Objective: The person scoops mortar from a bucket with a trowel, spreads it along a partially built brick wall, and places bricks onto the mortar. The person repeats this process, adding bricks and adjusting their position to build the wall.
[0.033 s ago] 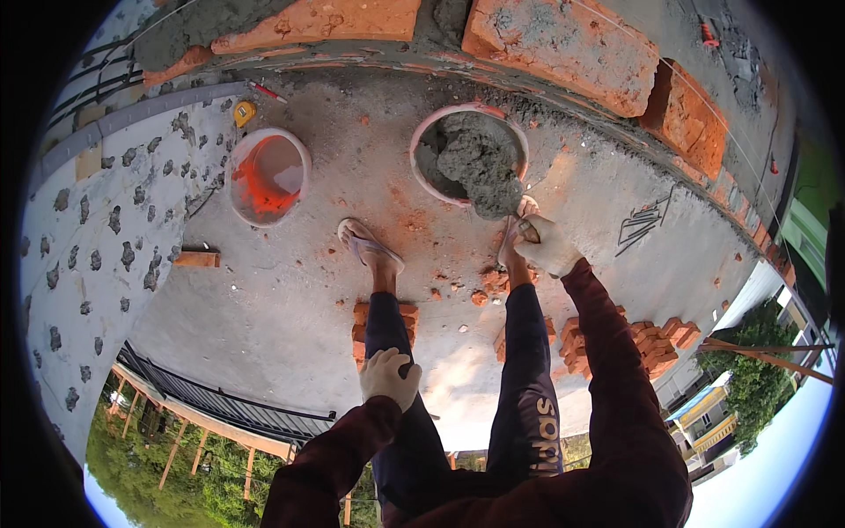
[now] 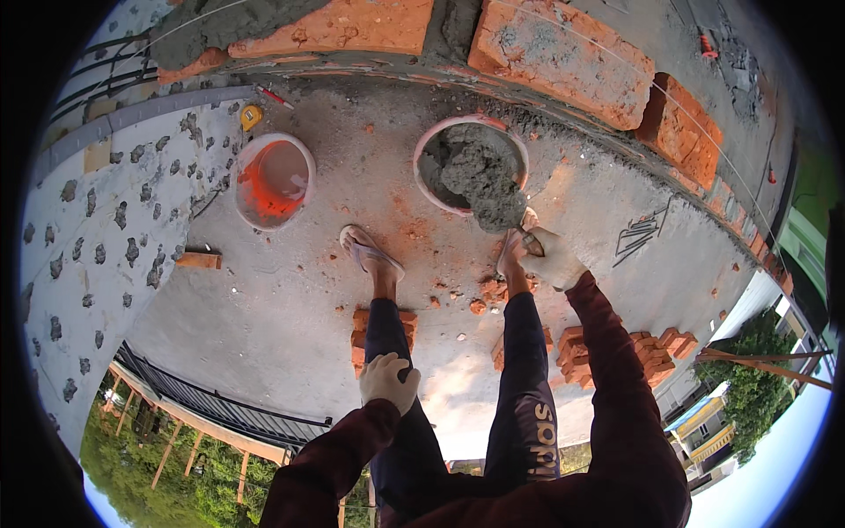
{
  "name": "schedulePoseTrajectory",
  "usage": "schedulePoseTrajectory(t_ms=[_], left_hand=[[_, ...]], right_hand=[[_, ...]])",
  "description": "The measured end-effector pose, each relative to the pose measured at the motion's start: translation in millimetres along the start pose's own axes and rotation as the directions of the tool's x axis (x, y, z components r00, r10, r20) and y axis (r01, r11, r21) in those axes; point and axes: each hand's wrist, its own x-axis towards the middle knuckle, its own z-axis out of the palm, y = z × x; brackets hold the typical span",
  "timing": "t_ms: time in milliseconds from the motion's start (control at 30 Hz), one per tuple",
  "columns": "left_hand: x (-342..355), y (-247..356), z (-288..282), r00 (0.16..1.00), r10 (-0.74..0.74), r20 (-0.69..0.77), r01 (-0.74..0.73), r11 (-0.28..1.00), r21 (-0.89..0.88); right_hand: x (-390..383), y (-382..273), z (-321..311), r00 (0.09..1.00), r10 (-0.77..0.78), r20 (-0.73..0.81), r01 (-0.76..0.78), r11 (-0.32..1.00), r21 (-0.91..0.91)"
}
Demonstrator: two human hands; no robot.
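The right hand [image 2: 554, 260] has its fingers closed around a trowel handle [image 2: 531, 245]. Just beyond them, wet mortar [image 2: 480, 167] lies in a bucket [image 2: 447, 209] and over its near rim. The left hand [image 2: 385, 385], thumb apart, holds nothing, resting on the left leg [image 2: 387, 330].

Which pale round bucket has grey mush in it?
The pale round bucket nearer the white-gloved right hand; the other bucket further left is orange-red inside.
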Motion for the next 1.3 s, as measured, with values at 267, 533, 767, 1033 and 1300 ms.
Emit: schedulePoseTrajectory(t_ms=[267, 533, 767, 1033, 1300], left_hand=[[6, 6, -8, 0.997, -0.071, -0.017, 0.071, 0.997, -0.032], [7, 0, 1, 0.992, -0.051, -0.115, 0.044, 0.997, -0.067], [6, -4, -7, 0.994, -0.015, -0.105, 0.008, 0.998, -0.069], [1, -12, -23, 0.994, -0.047, -0.099, 0.035, 0.992, -0.122], [9, -22, -32, 0.994, -0.096, -0.053, 0.090, 0.992, -0.093]], right_hand=[[-77, -181, -88, 0.992, -0.129, 0.011, 0.129, 0.980, -0.151], [-42, -303, -118, 0.896, -0.420, -0.142, 0.305, 0.817, -0.490], [23, -315, -52, 0.720, -0.588, -0.370, 0.038, 0.565, -0.824], [18, -323, -46, 0.585, -0.726, -0.361, -0.037, 0.421, -0.906], [-41, -337, -29, 0.652, -0.608, -0.454, 0.297, 0.755, -0.584]])
